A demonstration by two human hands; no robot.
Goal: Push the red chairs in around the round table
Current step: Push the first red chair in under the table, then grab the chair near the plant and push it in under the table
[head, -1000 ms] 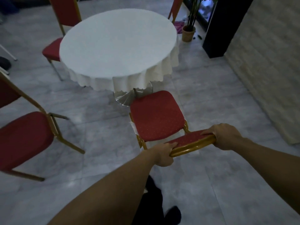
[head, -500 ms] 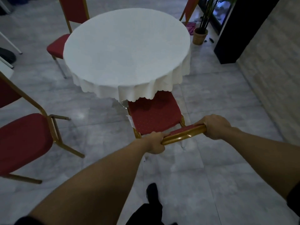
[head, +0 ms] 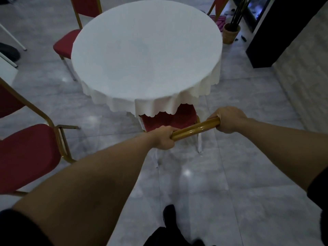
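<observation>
- The left hand [head: 164, 138] is closed around the left end of the gold metal top rail [head: 195, 129] of a red-cushioned chair [head: 170, 119]; the right hand [head: 228, 119] is closed around the rail's right end.
- That chair sits at the 6 o'clock edge of the round table with a white scalloped cloth [head: 147, 54]; most of its seat lies under the cloth's hem, with only the rear strip of red cushion showing.
- A second red chair with a gold frame [head: 26, 157] stands at 8 o'clock, well apart from the table.
- A third red chair [head: 71, 39] stands at 10 o'clock, its seat just beside the table edge.
- A woven plant pot [head: 230, 35] stands on the grey marble floor [head: 248, 157] at 2 o'clock.
</observation>
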